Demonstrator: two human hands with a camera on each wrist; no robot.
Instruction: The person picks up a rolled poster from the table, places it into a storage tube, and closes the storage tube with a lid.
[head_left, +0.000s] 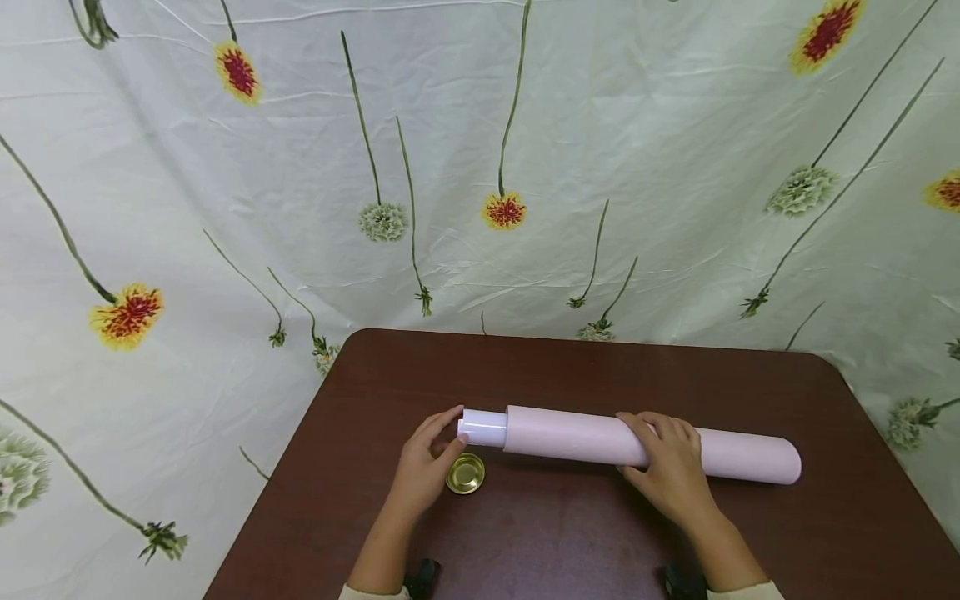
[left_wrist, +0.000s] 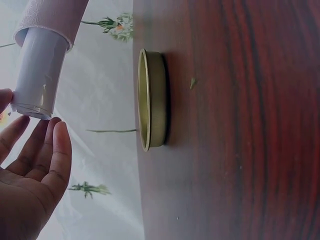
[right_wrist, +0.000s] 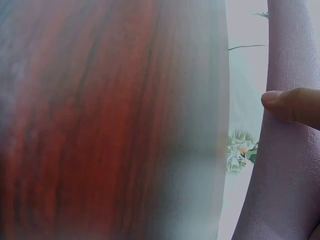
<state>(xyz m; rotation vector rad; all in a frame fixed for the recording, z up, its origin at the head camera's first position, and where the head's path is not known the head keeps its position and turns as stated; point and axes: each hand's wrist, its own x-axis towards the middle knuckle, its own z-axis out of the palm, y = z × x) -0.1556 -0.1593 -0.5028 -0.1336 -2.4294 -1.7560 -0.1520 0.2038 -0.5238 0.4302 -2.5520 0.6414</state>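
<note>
**Pink tube and white roll held between two hands**

A long pale-pink cylindrical tube with a finely creased surface (head_left: 570, 436) was held crosswise above a dark reddish-brown, wood-grained counter (head_left: 540, 533). From its open left end projected a short length of a glossy white cylindrical roll (head_left: 483, 428); the tube's rounded right end lay slightly nearer than its left. The left hand (head_left: 423, 462) pinched the free end of the roll, its fingers set narrowly, about the roll's width apart. The right hand (head_left: 667, 467) gripped the tube right of its middle, the thumb on the near side and the other fingers over the top toward the far side. A shallow, round, gold-coloured metal cap (head_left: 465, 473) rested on the counter, hollow side up, just to the near side of the roll and beside the left thumb. Beyond the counter hung a white cloth printed with red-and-yellow flowers and green stems (head_left: 300, 167).
</note>
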